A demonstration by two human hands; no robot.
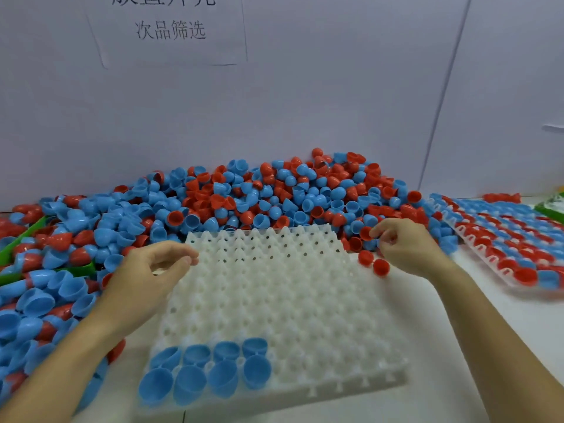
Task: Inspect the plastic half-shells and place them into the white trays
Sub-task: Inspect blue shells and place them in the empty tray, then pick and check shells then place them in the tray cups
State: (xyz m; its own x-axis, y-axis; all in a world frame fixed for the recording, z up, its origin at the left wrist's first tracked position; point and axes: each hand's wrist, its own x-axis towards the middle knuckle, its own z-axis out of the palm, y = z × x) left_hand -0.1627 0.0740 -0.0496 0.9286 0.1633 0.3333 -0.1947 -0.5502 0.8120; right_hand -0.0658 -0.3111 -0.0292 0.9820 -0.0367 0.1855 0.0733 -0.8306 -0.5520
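While the white tray (274,300) is filled only at 7 o'clock by eight blue half-shells (207,367) | left hand (146,276) is held loosely curled, nothing gripped | right hand (406,245) is curled at the pile (244,203), 2 o'clock; hold cannot be told | rims should be checked, shells seated cup-up, row by row.
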